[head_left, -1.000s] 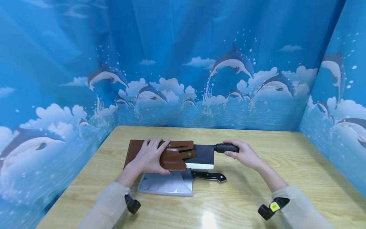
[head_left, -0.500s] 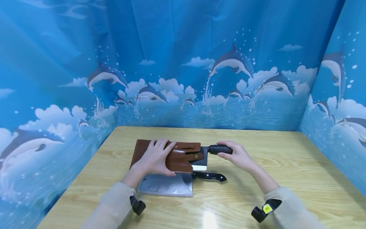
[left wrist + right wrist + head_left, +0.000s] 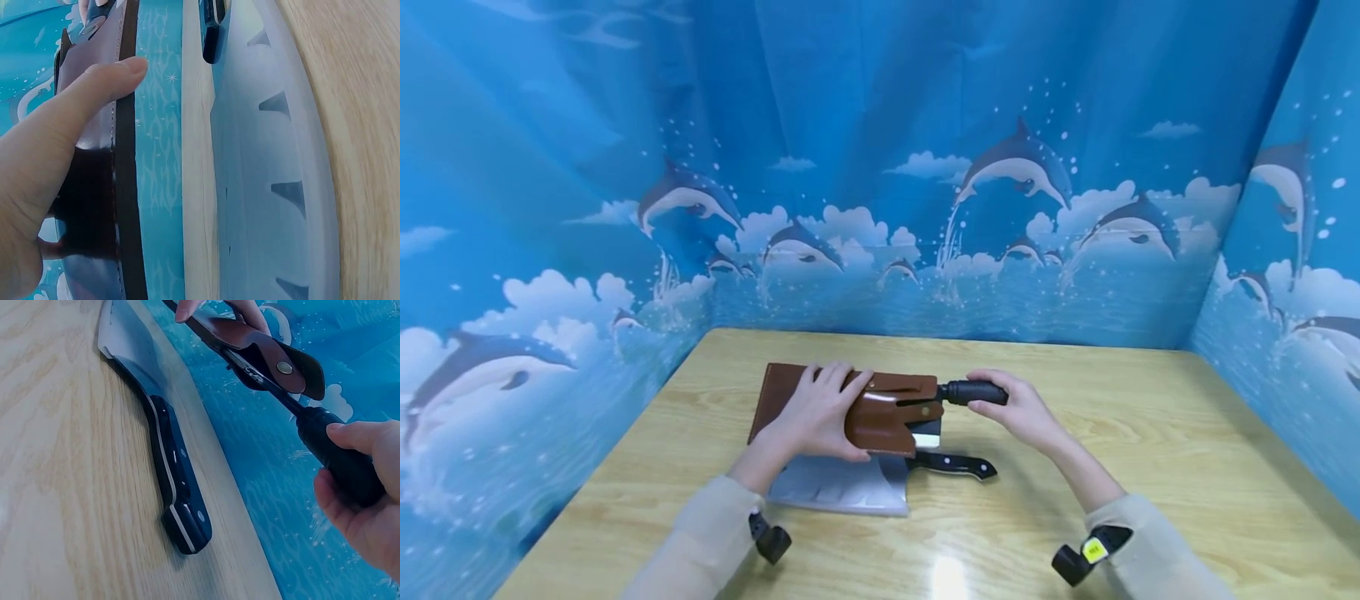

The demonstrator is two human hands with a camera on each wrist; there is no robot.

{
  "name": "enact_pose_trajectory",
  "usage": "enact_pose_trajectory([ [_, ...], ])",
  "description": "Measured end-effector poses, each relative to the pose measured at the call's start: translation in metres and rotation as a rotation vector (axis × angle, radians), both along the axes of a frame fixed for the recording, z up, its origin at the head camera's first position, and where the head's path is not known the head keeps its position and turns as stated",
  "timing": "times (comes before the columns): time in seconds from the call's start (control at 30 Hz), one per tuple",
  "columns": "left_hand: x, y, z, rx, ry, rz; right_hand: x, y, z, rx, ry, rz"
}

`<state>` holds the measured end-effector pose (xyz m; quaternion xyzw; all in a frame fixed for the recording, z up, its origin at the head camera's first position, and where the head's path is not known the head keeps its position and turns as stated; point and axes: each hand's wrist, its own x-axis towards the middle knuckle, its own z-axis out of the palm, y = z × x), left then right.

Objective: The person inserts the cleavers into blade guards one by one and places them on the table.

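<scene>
A brown leather knife sheath [image 3: 883, 425] is held above the table by my left hand [image 3: 820, 421], its thumb on the lower edge and its fingers across the top. Inside it sits a cleaver, most of the blade hidden, with a short strip of blade [image 3: 927, 437] showing at the mouth. My right hand [image 3: 1022, 414] grips the cleaver's black handle [image 3: 340, 456]. The sheath's strap with its metal snap [image 3: 284, 367] hangs loose at the mouth in the right wrist view. Below lies a second cleaver [image 3: 951, 464] flat, its blade in a translucent cover [image 3: 842, 490].
The light wood table [image 3: 1075, 467] carries the second cleaver in front of the sheath. A blue dolphin-print curtain [image 3: 880, 167] closes off the back and both sides. Each sleeve has a small black camera [image 3: 772, 543] strapped at the wrist.
The cleaver has slid left into the sheath, so much less blade shows. My left hand and the sheath moved right; my right hand moved left with the handle. The second cleaver stayed put.
</scene>
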<state>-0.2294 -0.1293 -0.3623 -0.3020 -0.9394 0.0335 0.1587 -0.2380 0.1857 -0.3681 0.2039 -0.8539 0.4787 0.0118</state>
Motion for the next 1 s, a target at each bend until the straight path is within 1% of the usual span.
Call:
enact_pose_trajectory([
  [0.23, 0.002, 0.004, 0.001, -0.004, -0.006, -0.008, 0.0, 0.002, 0.001, -0.036, -0.052, 0.01],
  [0.4, 0.003, 0.008, 0.003, -0.019, 0.001, -0.022, -0.001, 0.002, -0.001, -0.064, -0.044, 0.043],
  [0.57, 0.005, 0.014, 0.004, -0.04, 0.011, -0.04, 0.0, 0.001, -0.001, -0.097, -0.053, 0.131],
  [0.67, 0.006, 0.014, 0.003, -0.046, 0.015, -0.041, 0.001, 0.003, 0.0, -0.134, -0.088, 0.184],
  [0.73, 0.007, 0.013, 0.003, -0.048, 0.024, -0.039, 0.001, 0.006, 0.0, -0.159, -0.107, 0.199],
  [0.83, 0.008, 0.011, 0.003, -0.033, 0.035, -0.041, 0.001, 0.009, 0.003, -0.168, -0.126, 0.193],
  [1.0, 0.009, 0.01, 0.005, -0.003, 0.033, -0.053, 0.004, 0.008, 0.008, -0.101, -0.119, 0.141],
])
